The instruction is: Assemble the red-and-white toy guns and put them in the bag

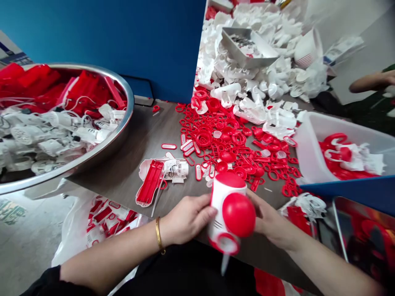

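Note:
Both my hands hold a white and red plastic toy body with a round red dome on its front, just above the near edge of the grey table. My left hand, with a gold bangle on the wrist, grips its left side with fingers curled. My right hand wraps round its right side, partly hidden behind the toy. Beyond them lies an open toy half with a red insert and a small white motor part. Several loose red rings and caps are spread across the table.
A large steel bowl of red and white parts stands at the left. A white bin with red and white pieces sits at the right. A heap of white shells and a grey tray lie behind. Another person's arm shows far right.

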Tool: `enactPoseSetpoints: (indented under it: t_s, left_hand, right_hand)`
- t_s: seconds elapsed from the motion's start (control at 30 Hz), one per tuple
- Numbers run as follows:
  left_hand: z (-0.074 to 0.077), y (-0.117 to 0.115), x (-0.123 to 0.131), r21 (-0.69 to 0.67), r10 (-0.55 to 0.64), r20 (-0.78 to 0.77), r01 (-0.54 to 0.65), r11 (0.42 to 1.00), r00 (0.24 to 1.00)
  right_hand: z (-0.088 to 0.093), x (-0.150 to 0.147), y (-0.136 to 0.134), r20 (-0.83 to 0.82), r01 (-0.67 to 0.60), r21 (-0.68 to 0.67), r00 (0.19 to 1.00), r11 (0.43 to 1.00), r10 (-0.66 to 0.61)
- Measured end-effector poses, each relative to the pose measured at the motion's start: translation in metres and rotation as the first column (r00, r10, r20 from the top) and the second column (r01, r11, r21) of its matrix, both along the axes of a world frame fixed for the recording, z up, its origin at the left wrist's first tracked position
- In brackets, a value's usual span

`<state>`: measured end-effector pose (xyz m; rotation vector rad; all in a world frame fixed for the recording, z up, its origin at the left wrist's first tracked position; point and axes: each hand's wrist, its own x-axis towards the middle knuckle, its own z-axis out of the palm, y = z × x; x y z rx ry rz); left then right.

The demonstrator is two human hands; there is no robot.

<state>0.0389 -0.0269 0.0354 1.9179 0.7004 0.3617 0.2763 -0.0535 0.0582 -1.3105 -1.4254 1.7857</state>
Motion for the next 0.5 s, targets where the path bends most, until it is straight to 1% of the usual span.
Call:
enactPoseSetpoints:
  t_s: [0.03,0.07,0.1,0.13,0.17,0.2,0.23,0.27,0.3,0.37,0.43,0.5]
  left_hand:
    - [0.005,0.002,-0.003,0.075,-0.077,-0.075,0.083,0.994,0.994]
    - [0.01,0.007,-0.004,0.182,-0.121,-0.186,0.155,0.971,0.975]
    - [0.016,0.015,-0.004,0.299,-0.111,-0.3,0.204,0.932,0.948]
    - [0.021,0.025,-0.003,0.418,-0.044,-0.388,0.218,0.882,0.921]
    - [0.024,0.037,-0.001,0.527,0.056,-0.436,0.204,0.825,0.898]
    - [0.026,0.051,0.002,0.618,0.16,-0.452,0.178,0.766,0.878]
    - [0.026,0.064,0.006,0.678,0.229,-0.458,0.171,0.715,0.859]
    - [0.024,0.077,0.01,0.703,0.249,-0.486,0.205,0.68,0.838]
    - [0.02,0.088,0.014,0.697,0.239,-0.532,0.26,0.669,0.812]
    - [0.011,0.104,0.021,0.658,0.196,-0.606,0.347,0.668,0.771]
    - [0.005,0.111,0.023,0.642,0.177,-0.624,0.369,0.672,0.761]
    - [0.007,0.111,0.02,0.654,0.188,-0.601,0.344,0.674,0.777]
  right_hand:
    - [-0.001,-0.001,-0.006,0.026,0.044,0.027,0.999,0.999,-0.044]
    - [-0.002,-0.002,-0.01,0.108,0.034,0.052,0.993,0.998,-0.039]
    - [-0.002,-0.002,-0.012,0.228,-0.012,0.079,0.974,0.997,-0.006]
    - [-0.002,-0.001,-0.012,0.358,-0.08,0.105,0.933,0.991,0.037]
    - [-0.002,0.0,-0.01,0.477,-0.157,0.126,0.875,0.98,0.079]
    - [-0.001,0.001,-0.007,0.574,-0.228,0.15,0.813,0.962,0.104]
    - [-0.001,0.001,-0.004,0.64,-0.292,0.169,0.759,0.941,0.12]
    - [0.0,0.001,0.0,0.679,-0.339,0.186,0.723,0.922,0.129]
    - [0.0,-0.001,0.005,0.696,-0.366,0.202,0.706,0.908,0.13]
    - [-0.002,-0.009,0.02,0.704,-0.367,0.258,0.705,0.894,0.086]
    - [-0.004,-0.023,0.04,0.714,-0.321,0.336,0.7,0.886,-0.017]
    - [-0.005,-0.038,0.061,0.731,-0.292,0.405,0.673,0.866,-0.115]
